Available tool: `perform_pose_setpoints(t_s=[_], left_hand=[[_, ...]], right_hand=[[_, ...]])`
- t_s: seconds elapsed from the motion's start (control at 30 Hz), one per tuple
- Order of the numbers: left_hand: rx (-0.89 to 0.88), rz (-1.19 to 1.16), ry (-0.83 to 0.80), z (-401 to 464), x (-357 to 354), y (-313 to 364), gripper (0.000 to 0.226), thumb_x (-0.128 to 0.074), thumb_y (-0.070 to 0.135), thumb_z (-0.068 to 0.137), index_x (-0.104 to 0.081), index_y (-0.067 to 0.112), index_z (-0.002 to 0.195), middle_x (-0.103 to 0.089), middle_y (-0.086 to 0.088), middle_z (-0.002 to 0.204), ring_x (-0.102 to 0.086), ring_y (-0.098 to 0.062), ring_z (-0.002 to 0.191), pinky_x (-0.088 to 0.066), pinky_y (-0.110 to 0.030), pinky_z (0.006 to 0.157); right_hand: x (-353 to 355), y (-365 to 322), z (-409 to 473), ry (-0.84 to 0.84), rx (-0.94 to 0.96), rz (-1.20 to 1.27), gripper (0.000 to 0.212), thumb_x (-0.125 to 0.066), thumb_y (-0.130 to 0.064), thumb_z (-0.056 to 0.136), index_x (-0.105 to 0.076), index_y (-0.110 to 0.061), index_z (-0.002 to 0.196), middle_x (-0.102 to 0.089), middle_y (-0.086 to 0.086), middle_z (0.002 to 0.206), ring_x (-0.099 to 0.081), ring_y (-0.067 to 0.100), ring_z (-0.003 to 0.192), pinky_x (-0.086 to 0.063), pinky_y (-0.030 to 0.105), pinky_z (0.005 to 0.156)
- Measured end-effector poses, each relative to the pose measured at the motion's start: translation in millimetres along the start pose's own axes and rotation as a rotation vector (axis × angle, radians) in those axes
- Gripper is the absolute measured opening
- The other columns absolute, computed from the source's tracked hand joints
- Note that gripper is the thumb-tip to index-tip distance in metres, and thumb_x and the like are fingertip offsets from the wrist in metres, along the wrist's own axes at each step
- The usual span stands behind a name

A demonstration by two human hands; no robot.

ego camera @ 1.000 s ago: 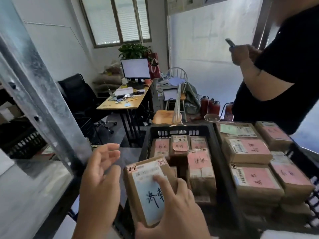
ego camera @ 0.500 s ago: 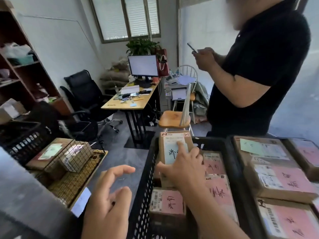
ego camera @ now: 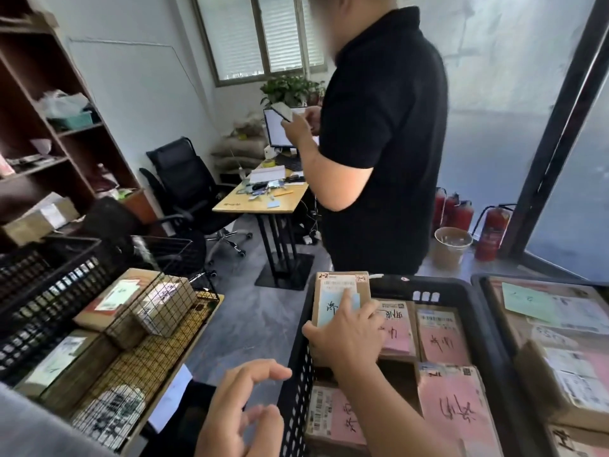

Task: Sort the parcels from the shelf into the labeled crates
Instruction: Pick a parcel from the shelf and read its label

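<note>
My right hand (ego camera: 346, 331) grips a brown cardboard parcel (ego camera: 333, 291) with a pale blue label, marked 2-2 at its corner. The parcel stands upright at the far left corner inside a black plastic crate (ego camera: 296, 390). Several parcels with pink labels (ego camera: 441, 341) lie flat in the same crate. My left hand (ego camera: 240, 413) hovers open, fingers spread, just left of the crate and holds nothing.
A second black crate (ego camera: 494, 324) of parcels sits to the right. A wire basket (ego camera: 158, 311) with parcels and another black crate (ego camera: 43, 285) are at the left. A person in a black shirt (ego camera: 379, 143) stands just beyond the crate holding a phone. Desk and chair behind.
My view swung away from the metal shelf toward the crates. My right hand carried the blue-labelled parcel forward and stood it at the crate's far left corner. My left hand stayed open.
</note>
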State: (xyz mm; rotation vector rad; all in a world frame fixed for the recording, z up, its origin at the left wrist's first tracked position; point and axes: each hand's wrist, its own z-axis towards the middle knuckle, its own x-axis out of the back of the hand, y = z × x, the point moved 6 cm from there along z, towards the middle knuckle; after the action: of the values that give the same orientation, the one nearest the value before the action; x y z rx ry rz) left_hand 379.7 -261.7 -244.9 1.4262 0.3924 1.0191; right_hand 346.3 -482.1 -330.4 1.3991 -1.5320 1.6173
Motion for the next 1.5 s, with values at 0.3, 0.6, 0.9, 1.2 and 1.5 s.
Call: perform_pose_setpoints(t_s=[0.3, 0.6, 0.9, 1.2, 1.5], left_hand=[[-0.039, 0.039, -0.048, -5, 8, -6, 0.039, -0.059, 0.029, 0.069, -0.074, 0.055, 0.093, -0.067, 0.028, 0.118, -0.067, -0.003, 0.112, -0.055, -0.032, 0.083], [-0.052, 0.041, -0.178, -18, 18, 3, 0.040, -0.056, 0.051, 0.066, -0.069, 0.061, 0.103, -0.061, 0.032, 0.127, -0.063, -0.011, 0.086, -0.047, -0.028, 0.077], [-0.137, -0.007, -0.205, -37, 23, 36, 0.051, -0.054, 0.059, 0.066, -0.063, 0.060, 0.116, -0.061, 0.030, 0.115, -0.064, -0.007, 0.106, -0.050, -0.028, 0.092], [-0.155, -0.053, -0.224, -85, 32, 75, 0.044, -0.059, 0.042, 0.078, -0.060, 0.062, 0.118, -0.057, 0.038, 0.132, -0.053, 0.016, 0.126, -0.044, -0.012, 0.099], [-0.085, 0.018, 0.012, -176, 54, 100, 0.058, -0.055, 0.072, 0.064, -0.055, 0.069, 0.121, -0.049, 0.048, 0.140, -0.044, 0.028, 0.128, -0.042, -0.013, 0.098]], right_hand=[[1, -7, 11, -0.007, -0.026, 0.011, 0.118, -0.049, -0.087, 0.076, -0.005, -0.023, 0.165, -0.011, 0.031, 0.162, -0.025, 0.051, 0.145, -0.032, 0.057, 0.114], [31, -5, -9, 0.028, 0.048, 0.124, 0.109, -0.052, -0.090, 0.072, -0.014, -0.039, 0.161, -0.006, 0.011, 0.172, -0.019, 0.043, 0.153, -0.034, 0.065, 0.112], [124, 37, -163, 0.235, 0.516, 0.488, 0.078, -0.067, -0.062, 0.081, -0.020, -0.072, 0.142, -0.016, -0.040, 0.154, -0.026, -0.018, 0.133, -0.031, 0.017, 0.110], [159, 50, -236, 0.116, 0.770, 0.503, 0.081, -0.069, -0.061, 0.081, -0.015, -0.080, 0.139, -0.020, -0.050, 0.149, -0.014, -0.029, 0.137, -0.022, -0.005, 0.094], [186, 65, -290, -0.080, 1.127, 0.475, 0.081, -0.062, -0.070, 0.076, -0.019, -0.072, 0.146, -0.025, -0.039, 0.155, -0.026, -0.008, 0.147, -0.035, 0.027, 0.116]])
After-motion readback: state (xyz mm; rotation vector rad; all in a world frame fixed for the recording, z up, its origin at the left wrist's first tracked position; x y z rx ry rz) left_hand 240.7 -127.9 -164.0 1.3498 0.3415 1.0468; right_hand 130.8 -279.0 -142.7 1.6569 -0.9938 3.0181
